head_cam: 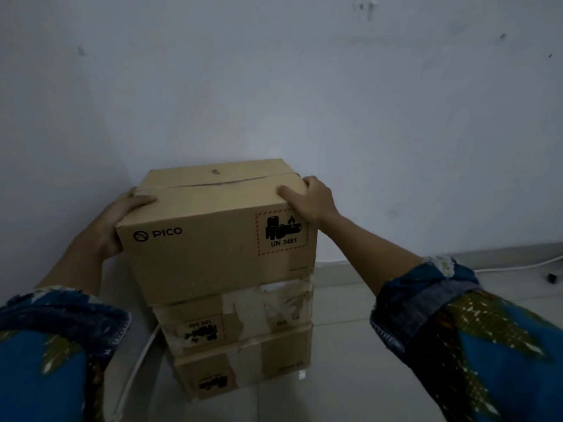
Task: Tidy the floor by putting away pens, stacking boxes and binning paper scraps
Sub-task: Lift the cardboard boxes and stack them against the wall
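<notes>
Left hand (112, 220), right hand (307, 197) gripping top box (213, 239)

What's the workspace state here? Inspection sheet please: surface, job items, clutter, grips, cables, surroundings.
Surface: pale tiled floor, dimly lit.
Job's things: three cardboard boxes stacked by the wall; top box marked PICO and UN 3481, middle box taped with its label upside down, bottom box. No pens or paper scraps seen.
Clutter: small dark object on the floor at far right.
Grips: left hand and right hand hold the top box's opposite sides.
Cables: white cable along the skirting at right; another left of the stack.
Surroundings: plain scuffed wall.
</notes>
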Tool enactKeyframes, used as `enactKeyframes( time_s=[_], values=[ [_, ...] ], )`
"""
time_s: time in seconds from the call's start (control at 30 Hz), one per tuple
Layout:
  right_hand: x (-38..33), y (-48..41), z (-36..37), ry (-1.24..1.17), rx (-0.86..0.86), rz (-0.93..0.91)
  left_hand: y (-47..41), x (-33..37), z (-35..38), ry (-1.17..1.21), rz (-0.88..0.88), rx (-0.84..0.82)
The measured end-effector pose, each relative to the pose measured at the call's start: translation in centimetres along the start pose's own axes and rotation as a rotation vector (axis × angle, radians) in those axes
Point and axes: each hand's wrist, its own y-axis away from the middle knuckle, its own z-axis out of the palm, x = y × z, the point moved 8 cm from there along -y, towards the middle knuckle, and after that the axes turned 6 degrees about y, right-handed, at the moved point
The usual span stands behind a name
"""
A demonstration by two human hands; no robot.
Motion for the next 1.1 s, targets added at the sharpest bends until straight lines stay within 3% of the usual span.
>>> enactKeyframes(
  time_s=[0.33,0.43,0.5,0.63,0.8,1.1],
  values=[
    [0.3,0.6,-0.6,0.23,-0.04,0.034,-1.0,4.8,1.5,-0.812,0.201,0.243],
    [1.4,1.7,-3.1,0.262,0.032,0.056,-0.8,7.2,4.5,-1.046,0.35,0.295],
    [2.5,2.3,-4.9,0.315,0.064,0.076,-0.3,8.8,7.7,-1.058,0.487,0.295],
    [6.0,4.2,-10.4,0.388,0.129,0.144,2.4,9.8,18.1,-0.974,0.73,0.121],
    [12.3,8.2,-19.1,0.507,0.216,0.261,7.8,6.3,33.4,-1.035,0.914,-0.138],
    [24.3,17.8,-31.4,0.66,0.283,0.45,19.4,-6.8,55.6,-1.19,0.829,-0.567]
  ],
)
